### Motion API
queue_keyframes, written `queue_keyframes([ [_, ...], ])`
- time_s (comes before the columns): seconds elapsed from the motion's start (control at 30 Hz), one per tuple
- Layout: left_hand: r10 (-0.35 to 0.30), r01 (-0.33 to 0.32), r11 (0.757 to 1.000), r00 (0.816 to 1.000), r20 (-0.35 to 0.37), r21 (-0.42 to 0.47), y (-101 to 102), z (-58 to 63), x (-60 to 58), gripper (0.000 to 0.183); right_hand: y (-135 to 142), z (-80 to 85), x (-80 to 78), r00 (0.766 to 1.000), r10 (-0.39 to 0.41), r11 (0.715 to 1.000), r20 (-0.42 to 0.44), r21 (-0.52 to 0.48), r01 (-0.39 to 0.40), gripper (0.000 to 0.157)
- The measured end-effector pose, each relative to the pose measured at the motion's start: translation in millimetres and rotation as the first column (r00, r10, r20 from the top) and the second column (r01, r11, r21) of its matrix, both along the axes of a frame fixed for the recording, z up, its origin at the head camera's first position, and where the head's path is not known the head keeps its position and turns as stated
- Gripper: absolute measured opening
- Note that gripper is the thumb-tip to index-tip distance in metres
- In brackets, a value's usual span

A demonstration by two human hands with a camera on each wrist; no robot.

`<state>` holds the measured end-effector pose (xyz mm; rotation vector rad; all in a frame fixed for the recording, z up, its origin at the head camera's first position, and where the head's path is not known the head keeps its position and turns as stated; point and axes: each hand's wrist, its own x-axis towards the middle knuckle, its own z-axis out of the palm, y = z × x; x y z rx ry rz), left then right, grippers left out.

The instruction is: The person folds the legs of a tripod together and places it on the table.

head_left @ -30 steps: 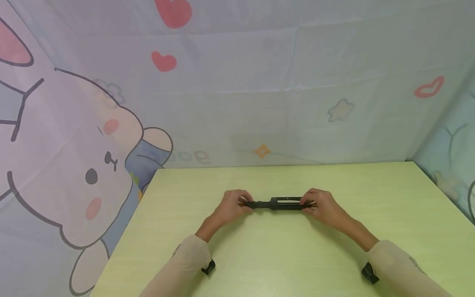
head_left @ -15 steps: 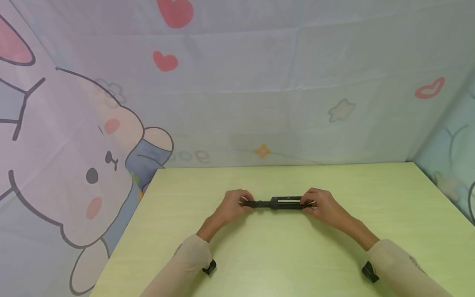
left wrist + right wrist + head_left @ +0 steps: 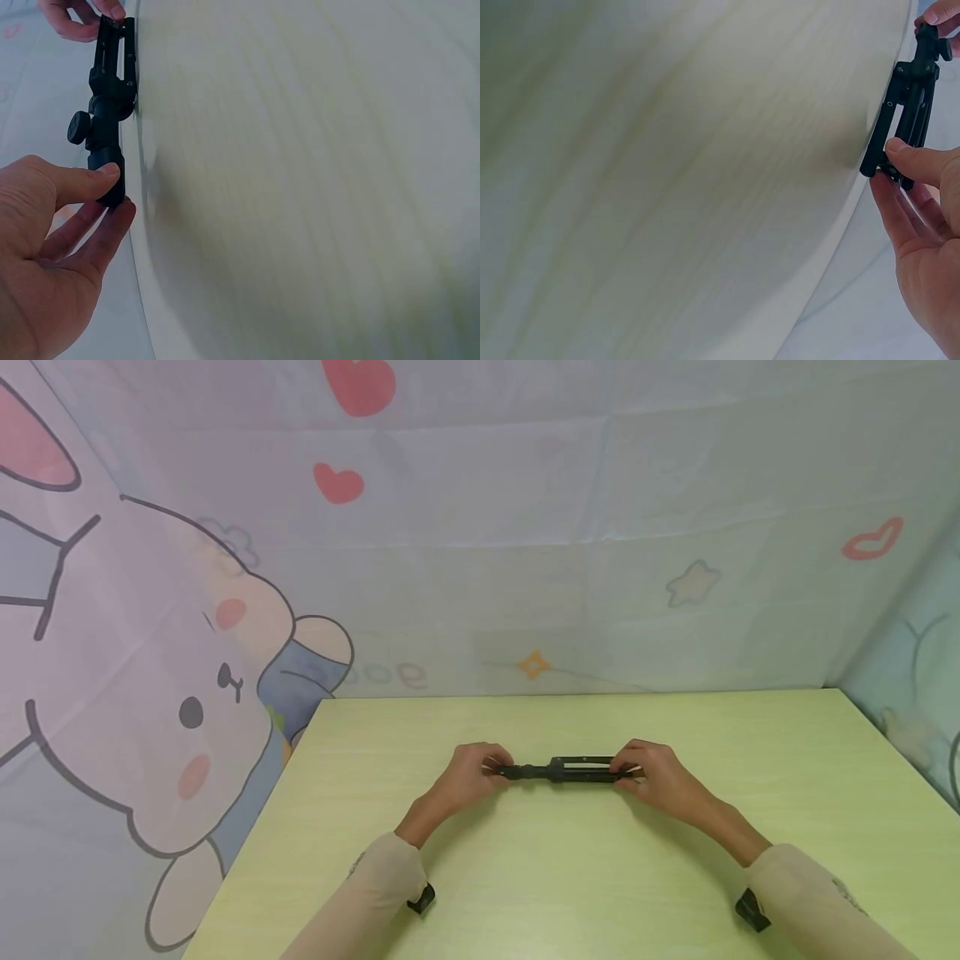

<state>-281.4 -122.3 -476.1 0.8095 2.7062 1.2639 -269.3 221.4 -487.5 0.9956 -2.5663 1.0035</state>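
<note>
A small black tripod point(image 3: 557, 771) lies sideways between my two hands, its legs folded together and pointing right. My left hand point(image 3: 467, 778) pinches the head end with thumb and fingers. In the left wrist view a round side knob point(image 3: 79, 127) sticks out from the tripod's neck, just beyond the left thumb. At the other end my right hand point(image 3: 654, 779) grips the leg tips. The right wrist view shows its thumb point(image 3: 911, 157) across the legs, with the fingers behind them. A narrow gap shows between the legs.
The pale yellow-green table point(image 3: 555, 877) spreads under both forearms. Behind it hangs a light cloth backdrop point(image 3: 480, 568) with hearts and a large cartoon rabbit point(image 3: 150, 693) on the left. A black wrist strap piece point(image 3: 422, 898) shows under the left sleeve.
The head view has shifted slightly. Both hands keep their hold on the tripod, which stays in nearly the same place.
</note>
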Motion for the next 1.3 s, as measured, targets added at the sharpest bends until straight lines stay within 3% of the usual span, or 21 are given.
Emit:
queue_keyframes([
  [0.47, -0.032, 0.031, 0.999, 0.999, -0.018, -0.023, 1.6, 0.8, -1.8, 0.023, 8.4, 4.6, 2.4, 1.000, -0.003, 1.000, -0.004, -0.011, 0.003, 0.024],
  [1.3, -0.019, 0.019, 1.000, 1.000, 0.002, -0.019, -3.9, 2.9, 2.8, 0.019, 6.5, 5.8, 6.4, 0.999, 0.013, 1.000, 0.035, 0.007, -0.014, 0.019],
])
